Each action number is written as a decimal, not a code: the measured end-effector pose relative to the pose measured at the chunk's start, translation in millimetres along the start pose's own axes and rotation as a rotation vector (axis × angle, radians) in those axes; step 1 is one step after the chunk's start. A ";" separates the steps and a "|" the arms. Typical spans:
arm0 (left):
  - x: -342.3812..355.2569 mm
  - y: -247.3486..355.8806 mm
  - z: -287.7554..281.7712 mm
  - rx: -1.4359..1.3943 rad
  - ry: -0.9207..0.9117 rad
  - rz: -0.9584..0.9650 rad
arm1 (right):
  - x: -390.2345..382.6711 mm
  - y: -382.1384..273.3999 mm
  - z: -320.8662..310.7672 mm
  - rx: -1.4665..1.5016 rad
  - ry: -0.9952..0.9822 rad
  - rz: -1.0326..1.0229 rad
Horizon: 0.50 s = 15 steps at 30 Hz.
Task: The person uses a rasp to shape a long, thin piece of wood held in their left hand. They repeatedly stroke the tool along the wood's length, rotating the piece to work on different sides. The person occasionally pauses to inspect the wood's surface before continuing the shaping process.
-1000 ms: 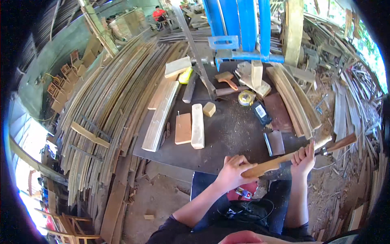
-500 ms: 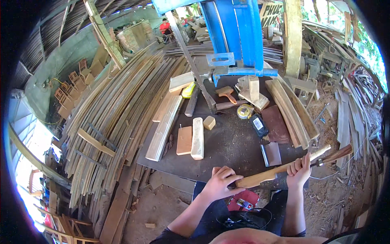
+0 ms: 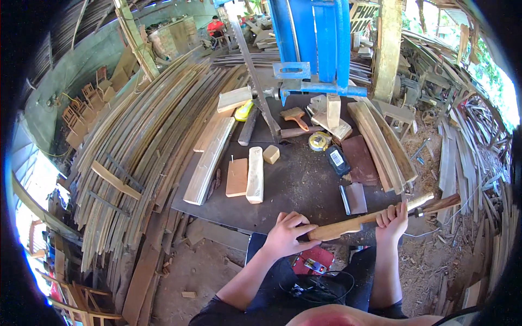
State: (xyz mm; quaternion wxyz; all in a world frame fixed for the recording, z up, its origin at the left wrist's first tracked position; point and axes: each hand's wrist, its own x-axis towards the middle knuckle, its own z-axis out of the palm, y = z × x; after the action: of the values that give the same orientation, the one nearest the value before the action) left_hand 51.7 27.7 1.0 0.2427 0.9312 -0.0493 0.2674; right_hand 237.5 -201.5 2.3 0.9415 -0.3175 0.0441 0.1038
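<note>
While both hands, left hand point(image 3: 286, 234) and right hand point(image 3: 392, 220), grip the curved wooden piece point(image 3: 370, 218), keep it level, clear of the tabletop point(image 3: 304, 185).

Both hands point(image 3: 288, 237) point(image 3: 392, 220) closed, forearms extended forward.

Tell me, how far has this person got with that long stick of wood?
Done, apparently: cut wooden blocks already lie on the dark worktable. In hand: the left hand grips one end of a long wooden piece and the right hand holds it further along, above the table's near edge. Left: it sits short of the blue saw machine, and stacks of long slats wait beside the table.
</note>
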 end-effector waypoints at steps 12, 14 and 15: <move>-1.3 -1.7 -1.1 -0.149 0.034 -0.052 | -6.9 8.3 18.1 0.016 0.082 -0.083; -3.1 -4.4 -0.1 -0.141 0.039 -0.036 | 0.4 -1.5 15.5 0.018 0.142 -0.110; -2.6 -4.7 1.5 -0.145 0.042 -0.025 | 4.4 -7.5 11.3 0.010 0.157 -0.134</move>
State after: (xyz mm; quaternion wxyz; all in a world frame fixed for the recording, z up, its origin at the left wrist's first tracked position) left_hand 51.3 31.0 -3.5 0.3137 0.9060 -0.0518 0.2794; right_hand 243.6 -199.7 15.0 0.9415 -0.3223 0.0971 0.0151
